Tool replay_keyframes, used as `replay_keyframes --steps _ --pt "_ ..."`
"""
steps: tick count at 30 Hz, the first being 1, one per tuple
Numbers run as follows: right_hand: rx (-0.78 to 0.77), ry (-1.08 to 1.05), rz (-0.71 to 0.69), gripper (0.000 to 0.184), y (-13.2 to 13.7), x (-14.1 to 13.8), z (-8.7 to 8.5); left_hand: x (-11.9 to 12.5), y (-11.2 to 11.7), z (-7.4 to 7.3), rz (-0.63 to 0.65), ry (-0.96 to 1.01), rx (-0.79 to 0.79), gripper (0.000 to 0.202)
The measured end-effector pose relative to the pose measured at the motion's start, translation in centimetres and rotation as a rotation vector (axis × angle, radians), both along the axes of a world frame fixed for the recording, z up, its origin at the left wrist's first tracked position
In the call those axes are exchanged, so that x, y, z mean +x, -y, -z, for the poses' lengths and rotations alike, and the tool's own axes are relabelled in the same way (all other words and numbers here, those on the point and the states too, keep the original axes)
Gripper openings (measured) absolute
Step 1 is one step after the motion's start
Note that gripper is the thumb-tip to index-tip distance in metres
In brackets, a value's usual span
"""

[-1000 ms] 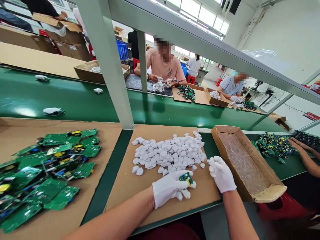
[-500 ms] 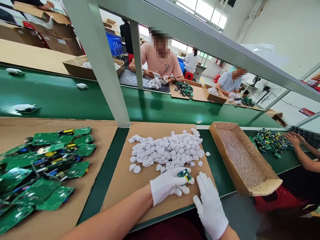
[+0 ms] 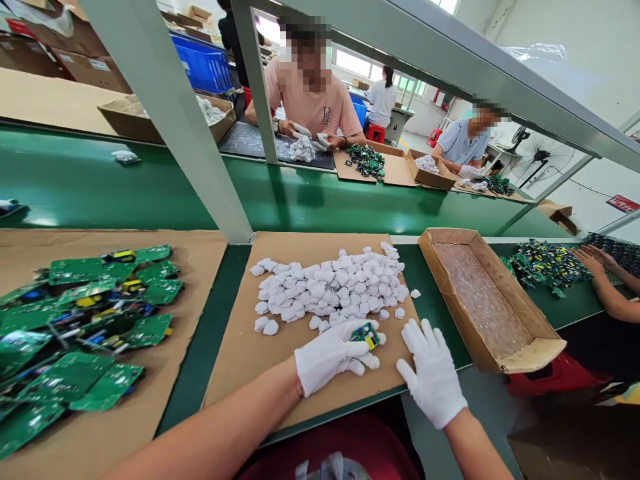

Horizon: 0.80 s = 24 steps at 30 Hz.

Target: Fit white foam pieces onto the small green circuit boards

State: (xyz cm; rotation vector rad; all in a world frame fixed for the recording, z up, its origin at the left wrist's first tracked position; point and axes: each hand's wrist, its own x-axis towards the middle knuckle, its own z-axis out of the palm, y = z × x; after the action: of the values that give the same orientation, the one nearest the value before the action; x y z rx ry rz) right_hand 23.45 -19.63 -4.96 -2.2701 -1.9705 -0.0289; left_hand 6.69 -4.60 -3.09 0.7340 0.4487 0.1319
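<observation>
My left hand [image 3: 333,353], in a white glove, holds a small green circuit board [image 3: 366,335] with a yellow part between thumb and fingers. Just beyond it lies a wide heap of small white pieces [image 3: 330,287] on a cardboard sheet [image 3: 235,360]. My right hand [image 3: 433,370], also gloved in white, rests palm down with its fingers spread at the sheet's right edge. Nothing shows in it, though its underside is hidden. A few single white pieces lie apart from the heap, near both hands.
On the left, larger green circuit boards [image 3: 80,380] are piled on cardboard. A long open cardboard box [image 3: 485,300] stands right, with another board pile [image 3: 545,267] beyond, near a person's hands [image 3: 593,260]. A green belt [image 3: 320,207] and slanted metal post [image 3: 170,120] lie ahead. Co-workers sit opposite.
My right hand has shifted slightly right and away from my left, its fingers spreading wider. The left hand keeps the board. The whole view has shifted a little, and white-topped items on the belt moved left.
</observation>
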Motion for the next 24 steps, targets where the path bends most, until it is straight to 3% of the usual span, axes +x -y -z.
replay_keyframes --steps 2,5,9,13,18,21,24 --pt "0.009 -0.002 -0.006 0.064 -0.1 0.1 0.2 0.0 0.1 0.0 -0.004 0.001 0.020 0.056" --pt "-0.014 -0.020 -0.140 0.070 0.0 -0.1 0.4 0.2 0.3 -0.2 -0.003 -0.003 0.050 0.063" --pt "0.053 0.059 0.017 0.061 0.1 0.0 0.7 0.2 0.2 -0.5 -0.031 -0.004 0.078 0.061" --pt "0.044 0.070 -0.128 0.065 0.1 0.0 0.7 0.2 -0.1 -0.5 -0.034 0.042 0.054 0.065" --pt "0.170 0.075 0.046 0.041 -0.6 2.0 0.8 0.1 0.0 -1.0 -0.109 0.046 0.130 0.041" --pt "0.302 -0.173 0.079 0.030 -1.0 2.6 0.5 0.0 0.1 -1.1 -0.164 0.030 0.120 0.038" --pt "0.407 -0.670 0.139 0.027 -1.4 1.6 -0.8 0.1 0.0 -0.9 -0.173 0.033 0.154 0.045"
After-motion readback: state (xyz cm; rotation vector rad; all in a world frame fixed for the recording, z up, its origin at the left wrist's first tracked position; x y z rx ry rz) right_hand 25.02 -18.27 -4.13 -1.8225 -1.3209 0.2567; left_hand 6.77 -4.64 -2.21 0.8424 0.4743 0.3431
